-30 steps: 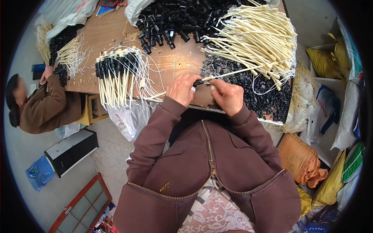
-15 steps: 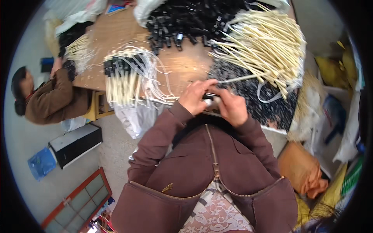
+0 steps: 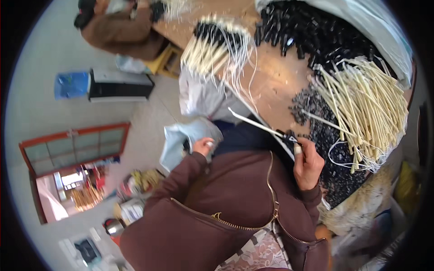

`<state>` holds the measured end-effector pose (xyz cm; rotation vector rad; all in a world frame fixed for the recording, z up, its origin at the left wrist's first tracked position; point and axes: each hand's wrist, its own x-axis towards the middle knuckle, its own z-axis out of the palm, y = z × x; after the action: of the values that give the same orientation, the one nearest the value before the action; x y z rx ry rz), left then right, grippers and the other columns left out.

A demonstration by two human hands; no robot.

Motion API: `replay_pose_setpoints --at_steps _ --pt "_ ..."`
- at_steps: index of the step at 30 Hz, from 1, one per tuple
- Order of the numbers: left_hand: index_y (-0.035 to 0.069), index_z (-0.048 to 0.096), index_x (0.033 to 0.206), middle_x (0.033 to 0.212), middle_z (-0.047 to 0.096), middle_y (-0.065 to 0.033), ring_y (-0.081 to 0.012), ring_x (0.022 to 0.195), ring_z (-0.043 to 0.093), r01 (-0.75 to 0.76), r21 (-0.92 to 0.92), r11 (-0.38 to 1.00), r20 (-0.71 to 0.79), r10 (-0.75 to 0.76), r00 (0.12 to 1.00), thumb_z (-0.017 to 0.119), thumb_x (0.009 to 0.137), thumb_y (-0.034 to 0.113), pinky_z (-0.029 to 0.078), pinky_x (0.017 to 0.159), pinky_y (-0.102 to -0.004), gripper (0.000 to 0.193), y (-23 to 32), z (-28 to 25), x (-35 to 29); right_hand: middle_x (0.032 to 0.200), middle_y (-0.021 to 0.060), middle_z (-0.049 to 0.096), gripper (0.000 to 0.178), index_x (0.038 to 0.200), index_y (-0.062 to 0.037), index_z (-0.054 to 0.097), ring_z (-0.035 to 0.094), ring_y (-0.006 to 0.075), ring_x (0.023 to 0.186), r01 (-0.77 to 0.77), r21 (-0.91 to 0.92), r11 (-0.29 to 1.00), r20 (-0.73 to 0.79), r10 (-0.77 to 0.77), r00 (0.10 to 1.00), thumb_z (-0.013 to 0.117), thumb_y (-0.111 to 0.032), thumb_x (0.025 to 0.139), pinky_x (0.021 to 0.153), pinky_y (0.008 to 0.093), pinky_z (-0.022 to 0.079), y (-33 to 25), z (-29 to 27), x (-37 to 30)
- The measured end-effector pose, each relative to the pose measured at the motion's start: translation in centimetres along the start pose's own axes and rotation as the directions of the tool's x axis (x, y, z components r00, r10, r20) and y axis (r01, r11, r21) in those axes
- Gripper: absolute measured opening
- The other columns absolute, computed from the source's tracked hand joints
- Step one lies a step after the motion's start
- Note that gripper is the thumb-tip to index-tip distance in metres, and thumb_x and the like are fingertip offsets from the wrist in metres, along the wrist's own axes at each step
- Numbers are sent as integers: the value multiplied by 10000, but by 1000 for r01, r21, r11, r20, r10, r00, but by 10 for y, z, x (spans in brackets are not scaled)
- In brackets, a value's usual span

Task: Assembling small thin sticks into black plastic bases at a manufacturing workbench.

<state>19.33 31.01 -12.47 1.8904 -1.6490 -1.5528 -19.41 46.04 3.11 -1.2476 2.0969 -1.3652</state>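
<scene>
My right hand, at the table's edge, pinches a thin cream stick by its black end piece; a small loop of white cord shows at the fingers. The stick points away to the left. Its thumb has a pale wrap on it. My left hand is low on the left, at the mouth of a light blue bag. Its fingers are curled closed; what they hold, if anything, is too small to make out. Small black pieces lie beside my right hand, with a big bundle of cream sticks on them.
On the wooden table, sticks with black pieces and white cords lie in a row at its left edge. A heap of black parts lies at the back. Another person works at the far left, near a yellow stool.
My hands have come apart from the table edge: the left went down and left to the bag, the right keeps the stick. The view has swung toward the left.
</scene>
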Motion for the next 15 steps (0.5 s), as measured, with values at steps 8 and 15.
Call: replay_pose_setpoints --at_steps 8,15 --pt "69 705 904 815 665 -80 -159 746 640 679 89 729 151 -684 714 545 818 55 497 643 -313 182 -132 20 -73 725 100 615 181 1036 -35 640 574 171 555 27 -47 999 162 -19 987 628 20 864 547 265 460 5 -17 -10" --pt "82 709 918 841 673 -91 -179 765 647 586 354 729 177 -668 723 571 815 96 501 662 -336 173 -130 53 -102 787 125 639 195 1043 -33 636 619 224 598 -29 -25 999 209 34 977 614 23 857 571 302 481 15 -28 -18"
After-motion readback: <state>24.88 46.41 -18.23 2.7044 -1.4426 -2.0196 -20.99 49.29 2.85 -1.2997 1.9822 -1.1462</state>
